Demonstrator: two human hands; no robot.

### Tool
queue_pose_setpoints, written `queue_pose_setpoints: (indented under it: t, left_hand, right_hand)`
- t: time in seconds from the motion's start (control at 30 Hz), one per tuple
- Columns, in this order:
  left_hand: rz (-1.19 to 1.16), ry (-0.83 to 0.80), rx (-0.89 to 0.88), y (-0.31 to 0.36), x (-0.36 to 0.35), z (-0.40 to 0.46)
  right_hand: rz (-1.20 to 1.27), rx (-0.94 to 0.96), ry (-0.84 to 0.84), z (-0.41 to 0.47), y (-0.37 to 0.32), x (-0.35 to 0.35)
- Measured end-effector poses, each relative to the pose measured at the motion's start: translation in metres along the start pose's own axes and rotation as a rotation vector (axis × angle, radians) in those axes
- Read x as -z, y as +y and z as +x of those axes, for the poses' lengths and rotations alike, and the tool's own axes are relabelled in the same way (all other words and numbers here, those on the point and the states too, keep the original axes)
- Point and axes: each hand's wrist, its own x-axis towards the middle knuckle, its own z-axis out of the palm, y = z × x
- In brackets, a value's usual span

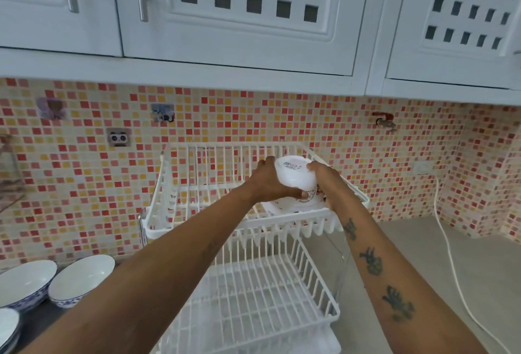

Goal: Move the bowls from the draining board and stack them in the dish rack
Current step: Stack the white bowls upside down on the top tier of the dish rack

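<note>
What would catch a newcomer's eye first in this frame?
Both hands, left hand and right hand, hold an upturned white bowl over the upper tier of the white dish rack, near its right side, on top of another dish there. Behind it runs a red, orange and yellow mosaic wall. At lower left, blue-patterned bowls wait on the draining board.
</note>
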Motion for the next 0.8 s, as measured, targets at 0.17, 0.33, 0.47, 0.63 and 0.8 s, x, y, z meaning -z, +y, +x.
queue_pose_setpoints:
  t: [0.17, 0.33, 0.47, 0.63, 0.8]
  left_hand:
    - [0.028, -0.005, -0.01, -0.005, -0.003, 0.005]
    - [0.029, -0.023, 0.017, -0.009, -0.005, 0.008]
    - [0.026, -0.045, 0.022, -0.006, -0.006, 0.006]
    - [-0.041, -0.094, 0.109, -0.006, 0.006, -0.007]
    - [0.023, -0.108, 0.107, -0.014, 0.043, -0.029]
  right_hand:
    - [0.013, -0.01, -0.018, 0.003, 0.0, -0.003]
    - [0.007, -0.006, -0.032, 0.003, 0.001, -0.003]
    - [0.001, 0.004, -0.019, 0.003, 0.001, -0.003]
    - [-0.108, 0.058, 0.073, 0.0, 0.002, -0.004]
    - [-0.146, 0.322, 0.182, -0.02, 0.001, 0.003]
